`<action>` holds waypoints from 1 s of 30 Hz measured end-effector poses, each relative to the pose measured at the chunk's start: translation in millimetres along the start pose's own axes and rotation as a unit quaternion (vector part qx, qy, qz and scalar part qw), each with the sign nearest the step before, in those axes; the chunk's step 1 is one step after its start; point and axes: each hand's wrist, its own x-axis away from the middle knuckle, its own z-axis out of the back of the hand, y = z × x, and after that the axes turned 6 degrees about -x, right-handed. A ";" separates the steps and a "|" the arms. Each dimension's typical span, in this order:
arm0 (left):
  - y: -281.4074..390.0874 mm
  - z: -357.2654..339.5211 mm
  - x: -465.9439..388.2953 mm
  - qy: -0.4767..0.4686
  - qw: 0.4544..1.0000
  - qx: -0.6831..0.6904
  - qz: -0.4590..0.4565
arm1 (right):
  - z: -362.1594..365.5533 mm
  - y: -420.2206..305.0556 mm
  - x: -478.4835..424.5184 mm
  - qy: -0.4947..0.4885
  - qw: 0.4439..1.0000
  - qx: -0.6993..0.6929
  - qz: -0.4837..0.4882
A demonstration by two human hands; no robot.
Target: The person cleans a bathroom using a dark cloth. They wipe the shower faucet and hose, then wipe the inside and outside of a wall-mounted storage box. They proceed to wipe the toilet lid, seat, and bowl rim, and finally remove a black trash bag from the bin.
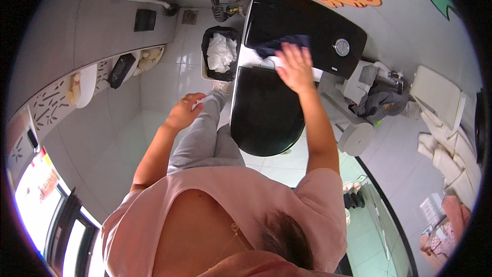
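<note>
My right hand (296,65) presses a dark blue cloth (282,44) against the front edge of the black toilet tank lid (303,23), with its fingers laid over the cloth. Set into the lid to the right of that hand is a round silver flush button (341,47). The black toilet seat cover (267,111) is down, just below my right wrist. My left hand (186,111) hangs in the air over my grey trouser leg, fingers loosely bent. Part of something white shows by its fingertips, and I cannot tell what it is.
Left of the toilet stands a waste bin (205,69) with a black liner and crumpled white paper. A toilet paper roll (356,138) is at the right, below a grey cloth (380,104). Wall shelves (86,88) run along the left. A glass panel (384,219) stands lower right.
</note>
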 end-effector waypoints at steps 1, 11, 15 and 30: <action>-4.3 0.4 -2.7 0.011 1.000 0.006 -0.006 | 8.4 18.8 19.4 -0.028 0.997 0.035 -0.058; 97.9 -15.2 -206.3 0.276 0.948 0.111 -0.115 | 13.3 100.7 23.1 0.301 0.805 -0.028 -0.510; 129.5 -22.3 -264.5 0.325 0.935 0.137 -0.042 | -50.1 -17.0 5.8 0.464 0.684 -0.267 -0.496; 145.5 -29.5 -276.0 0.389 0.919 0.056 -0.015 | -134.6 87.0 66.4 -0.128 0.744 -0.018 -0.655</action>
